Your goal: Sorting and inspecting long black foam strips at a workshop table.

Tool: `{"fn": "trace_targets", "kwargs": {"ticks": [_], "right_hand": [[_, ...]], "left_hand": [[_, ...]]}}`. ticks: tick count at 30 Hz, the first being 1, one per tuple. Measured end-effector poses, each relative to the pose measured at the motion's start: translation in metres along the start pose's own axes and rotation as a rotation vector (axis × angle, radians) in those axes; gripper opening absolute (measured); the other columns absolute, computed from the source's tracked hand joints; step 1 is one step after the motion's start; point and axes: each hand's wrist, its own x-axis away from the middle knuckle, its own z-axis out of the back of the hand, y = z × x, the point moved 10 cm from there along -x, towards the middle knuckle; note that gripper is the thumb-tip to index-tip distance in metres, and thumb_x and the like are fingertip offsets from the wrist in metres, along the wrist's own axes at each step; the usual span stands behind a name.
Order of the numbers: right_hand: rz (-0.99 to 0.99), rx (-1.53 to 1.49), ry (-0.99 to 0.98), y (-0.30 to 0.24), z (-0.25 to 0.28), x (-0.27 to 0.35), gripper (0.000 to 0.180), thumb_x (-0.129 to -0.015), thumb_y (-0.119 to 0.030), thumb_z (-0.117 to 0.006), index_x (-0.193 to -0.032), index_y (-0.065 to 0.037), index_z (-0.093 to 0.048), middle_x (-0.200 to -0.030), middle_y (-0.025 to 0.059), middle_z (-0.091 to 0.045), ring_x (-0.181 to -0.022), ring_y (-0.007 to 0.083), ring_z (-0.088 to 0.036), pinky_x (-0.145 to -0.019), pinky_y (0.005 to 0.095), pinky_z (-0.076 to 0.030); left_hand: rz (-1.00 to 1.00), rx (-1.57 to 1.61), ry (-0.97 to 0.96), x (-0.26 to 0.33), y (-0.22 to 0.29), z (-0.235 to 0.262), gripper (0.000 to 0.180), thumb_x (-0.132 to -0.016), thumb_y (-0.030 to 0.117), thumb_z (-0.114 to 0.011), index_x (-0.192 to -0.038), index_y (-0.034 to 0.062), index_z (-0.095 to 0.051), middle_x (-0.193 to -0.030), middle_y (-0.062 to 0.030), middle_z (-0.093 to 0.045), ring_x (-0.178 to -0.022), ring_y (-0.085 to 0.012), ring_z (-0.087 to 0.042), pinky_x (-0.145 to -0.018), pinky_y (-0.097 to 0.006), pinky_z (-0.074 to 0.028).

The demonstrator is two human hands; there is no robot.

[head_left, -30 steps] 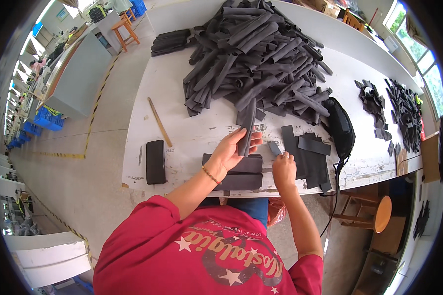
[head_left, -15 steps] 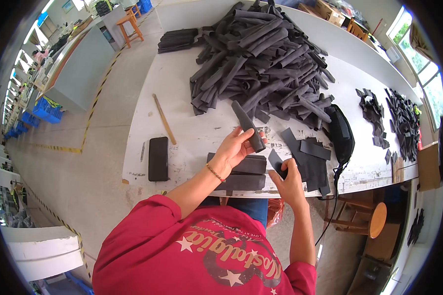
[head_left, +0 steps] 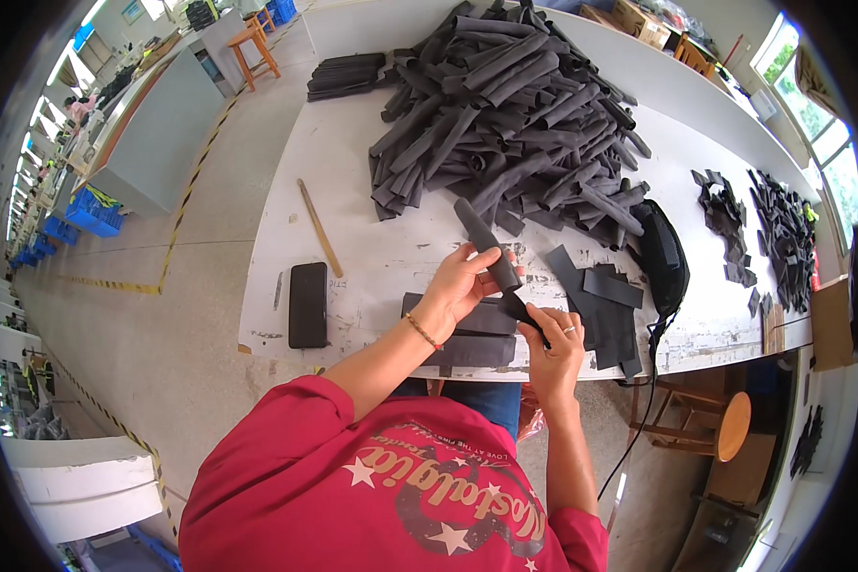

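My left hand is closed round a black fabric tube, held tilted above the table's front part. In my right hand is a flat black strip, pinched between thumb and fingers. The strip's far end meets the tube's near opening; whether it is inside cannot be made out. Below my left hand lie stacked flat black pieces. Loose black strips lie overlapping to the right of my right hand. A large heap of black fabric tubes covers the far middle of the table.
On the table's left are a black phone and a thin wooden stick. A black corded device stands right of the strips, its cable hanging over the front edge. More black pieces lie far right. A wooden stool stands below.
My right hand has moved left and up, bringing the strip to the tube's near end. My left hand has hardly moved and still holds the tube.
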Motion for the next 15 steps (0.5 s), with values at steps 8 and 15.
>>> {"fn": "trace_targets", "kwargs": {"ticks": [8,15], "right_hand": [[0.139,0.247,0.108,-0.013,0.010,-0.009,0.022,-0.074,-0.006,-0.075,-0.095,-0.008,-0.072,-0.088,0.0007,-0.063,-0.083,0.0220,-0.056,-0.075,0.0359,-0.041],[0.202,0.356,0.139,-0.023,0.003,-0.006,0.033,-0.072,-0.007,-0.076,-0.105,-0.008,-0.070,-0.095,0.0022,-0.062,-0.086,0.0233,-0.056,-0.077,0.0373,-0.041]], "left_hand": [[0.009,-0.062,-0.015,0.005,-0.003,0.000,0.023,-0.094,0.004,-0.055,-0.114,-0.0003,-0.044,-0.107,-0.0190,-0.062,-0.098,-0.0353,-0.066,-0.084,-0.045,-0.058],[-0.178,-0.108,0.023,0.023,0.006,-0.017,0.026,-0.094,0.002,-0.050,-0.117,-0.0015,-0.039,-0.105,-0.0210,-0.063,-0.091,-0.0326,-0.068,-0.079,-0.043,-0.060]]}}
